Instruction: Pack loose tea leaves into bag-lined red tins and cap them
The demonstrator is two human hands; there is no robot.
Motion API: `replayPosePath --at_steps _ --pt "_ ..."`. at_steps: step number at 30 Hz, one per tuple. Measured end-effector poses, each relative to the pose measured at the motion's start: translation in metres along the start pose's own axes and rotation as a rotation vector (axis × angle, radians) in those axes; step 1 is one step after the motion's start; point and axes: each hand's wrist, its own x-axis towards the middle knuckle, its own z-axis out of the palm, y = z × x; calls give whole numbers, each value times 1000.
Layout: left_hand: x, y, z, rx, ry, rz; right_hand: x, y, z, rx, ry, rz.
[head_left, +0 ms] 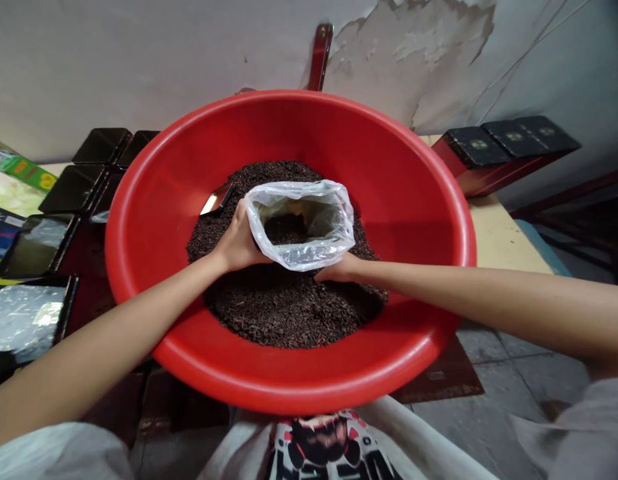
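A pale wall with a patch of peeling paint stands behind the wide red basin, and to the right of the basin a pale surface carries a row of dark-topped red boxes. To the left of the basin sit dark boxes, some showing clear plastic, with a green packet beyond. Dark loose leaves lie heaped in the basin, a shiny piece among them at the far left. The plastic bag is over the middle of the basin, mouth open upward, dark leaf visible within. The left hand has its grip round the bag's side toward the basin's left rim; the right hand meets the bag's lower edge from the basin's right, fingers partly hidden, so I cannot tell how its grip stands
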Motion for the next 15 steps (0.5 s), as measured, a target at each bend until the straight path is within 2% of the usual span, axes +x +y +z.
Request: replayPosePath --at_steps 3,7,10,15 --pt "0 -3 -2 14 32 -44 -12 -2 1 64 -64 63" --pt "-1 -4 -2 -14 103 -92 -35 -14 -13 240 -228 132" --pt "0 -3 -1 -17 125 -104 -53 -26 -33 348 -276 80" --pt "1 0 -3 -15 134 -123 -84 -52 -79 355 -346 -46"
